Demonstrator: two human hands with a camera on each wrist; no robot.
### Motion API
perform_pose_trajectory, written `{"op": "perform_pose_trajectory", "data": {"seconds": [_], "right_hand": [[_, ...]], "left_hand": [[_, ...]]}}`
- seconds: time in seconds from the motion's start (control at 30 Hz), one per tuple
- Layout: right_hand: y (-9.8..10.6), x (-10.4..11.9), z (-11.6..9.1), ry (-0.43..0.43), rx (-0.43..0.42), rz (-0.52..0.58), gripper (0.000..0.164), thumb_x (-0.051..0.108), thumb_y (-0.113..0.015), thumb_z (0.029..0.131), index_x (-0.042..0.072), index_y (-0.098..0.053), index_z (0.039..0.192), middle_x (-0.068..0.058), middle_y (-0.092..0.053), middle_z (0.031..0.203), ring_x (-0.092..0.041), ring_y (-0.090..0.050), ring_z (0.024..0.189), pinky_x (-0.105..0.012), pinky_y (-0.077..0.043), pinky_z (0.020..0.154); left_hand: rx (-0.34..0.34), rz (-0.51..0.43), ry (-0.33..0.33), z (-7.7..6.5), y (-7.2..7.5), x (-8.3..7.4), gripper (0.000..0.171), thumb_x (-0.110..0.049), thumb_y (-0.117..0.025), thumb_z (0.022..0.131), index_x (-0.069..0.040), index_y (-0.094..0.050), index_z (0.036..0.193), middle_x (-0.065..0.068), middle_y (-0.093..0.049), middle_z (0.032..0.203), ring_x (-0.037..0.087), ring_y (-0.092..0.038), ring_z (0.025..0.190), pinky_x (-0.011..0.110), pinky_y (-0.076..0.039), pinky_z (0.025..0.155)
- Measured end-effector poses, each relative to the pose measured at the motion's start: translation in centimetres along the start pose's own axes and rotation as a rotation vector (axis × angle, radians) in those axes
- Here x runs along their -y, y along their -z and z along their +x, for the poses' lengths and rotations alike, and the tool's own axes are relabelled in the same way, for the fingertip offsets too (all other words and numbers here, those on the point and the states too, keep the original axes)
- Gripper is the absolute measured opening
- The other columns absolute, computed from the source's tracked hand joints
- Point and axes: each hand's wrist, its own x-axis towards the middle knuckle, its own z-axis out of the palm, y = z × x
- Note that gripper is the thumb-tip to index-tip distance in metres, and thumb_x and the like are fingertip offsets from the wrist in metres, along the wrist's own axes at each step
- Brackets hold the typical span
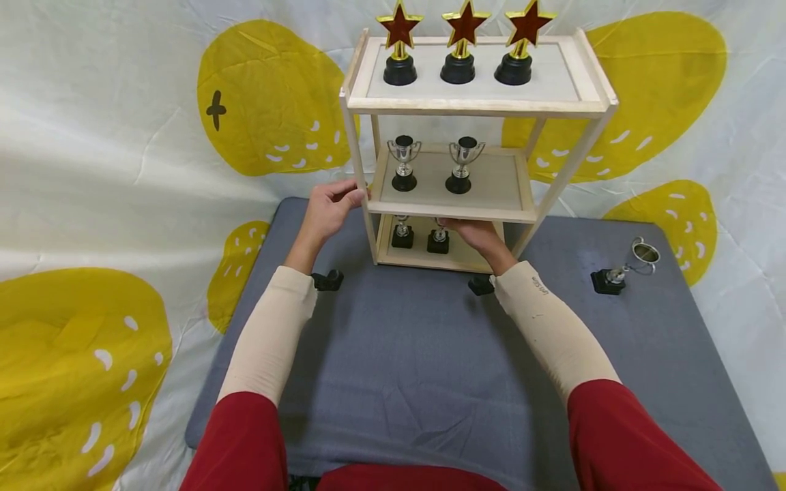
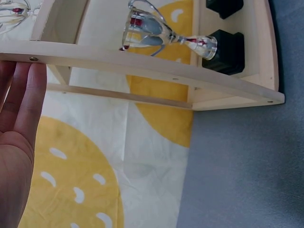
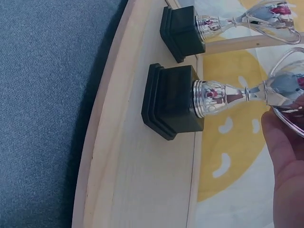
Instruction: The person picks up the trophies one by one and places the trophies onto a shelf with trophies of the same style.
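A wooden three-tier shelf (image 1: 451, 213) stands at the back of the table. My left hand (image 1: 325, 217) grips its left front post (image 2: 109, 61), fingers behind the wood. On the bottom tier, my right hand (image 1: 482, 239) holds a silver trophy cup (image 3: 223, 97) by the cup and handle, below the middle tier. Its square black base (image 3: 173, 102) is over the bottom board. Left of it stands a matching trophy cup (image 1: 402, 236). The upper part of the held cup is partly hidden by the hand and the middle tier.
Two smaller silver trophy cups (image 1: 404, 164) stand on the middle tier, and three star trophies (image 1: 460, 41) on the top. Another trophy cup (image 1: 620, 269) lies tipped over on the grey table (image 1: 424, 368) at the right. A fruit-patterned cloth (image 1: 153, 136) hangs behind.
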Motion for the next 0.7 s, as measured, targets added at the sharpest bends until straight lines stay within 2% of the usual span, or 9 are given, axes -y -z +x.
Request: {"op": "perform_pose_trajectory", "data": {"seconds": [0.2,0.3,0.37,0.47,0.53,0.7], "right_hand": [[0.6,-0.7,-0.5,0.086,-0.015,0.120,0.060,0.012,-0.070,0.091,0.010,-0.047,0.146,-0.016,-0.051,0.146,-0.023,-0.055,0.130,-0.042,-0.049,0.108],[0.7,-1.3,-1.2,0.098,-0.043,0.183,0.058,0.007,-0.068,0.091,0.013,-0.048,0.145,-0.014,-0.052,0.144,-0.022,-0.056,0.128,-0.037,-0.051,0.106],[0.6,-1.7,-1.9,0.103,-0.067,0.204,0.058,0.003,-0.066,0.092,0.012,-0.047,0.145,-0.016,-0.050,0.145,-0.027,-0.053,0.132,-0.039,-0.050,0.108],[0.6,-2.2,-3.0,0.119,-0.109,0.192,0.058,0.000,-0.064,0.091,0.008,-0.045,0.145,-0.019,-0.045,0.147,-0.037,-0.046,0.138,-0.045,-0.043,0.114],[0.7,-2.4,-3.5,0.147,-0.137,0.160,0.057,-0.001,-0.065,0.091,0.002,-0.046,0.144,-0.024,-0.044,0.147,-0.043,-0.043,0.138,-0.049,-0.040,0.116],[1.1,-2.5,-4.9,0.111,-0.183,0.108,0.048,0.002,-0.066,0.090,-0.007,-0.054,0.136,-0.030,-0.051,0.140,-0.046,-0.049,0.132,-0.044,-0.048,0.110]], "left_hand": [[-0.001,-0.003,0.016,0.1,-0.2,-0.2,0.032,-0.013,-0.064,0.095,0.007,-0.067,0.120,0.029,-0.068,0.115,0.017,-0.070,0.103,0.032,-0.058,0.095],[0.000,-0.014,0.000,0.1,-0.1,-0.1,0.030,-0.011,-0.064,0.095,0.006,-0.068,0.120,0.031,-0.067,0.114,0.024,-0.070,0.104,0.031,-0.058,0.094],[-0.003,-0.025,-0.008,0.0,-0.1,0.0,0.029,-0.010,-0.064,0.095,0.006,-0.068,0.119,0.033,-0.067,0.112,0.029,-0.069,0.105,0.031,-0.059,0.093],[-0.009,-0.035,-0.012,0.0,-0.1,0.0,0.028,-0.008,-0.064,0.095,0.007,-0.068,0.118,0.035,-0.066,0.112,0.032,-0.069,0.105,0.030,-0.059,0.092],[-0.007,-0.033,-0.014,0.0,-0.1,0.0,0.028,-0.008,-0.064,0.095,0.008,-0.068,0.118,0.035,-0.066,0.112,0.030,-0.070,0.104,0.030,-0.059,0.091],[-0.001,-0.046,-0.017,-0.1,-0.1,0.0,0.028,-0.007,-0.064,0.095,0.008,-0.068,0.118,0.036,-0.065,0.113,0.020,-0.071,0.100,0.029,-0.059,0.091]]}}
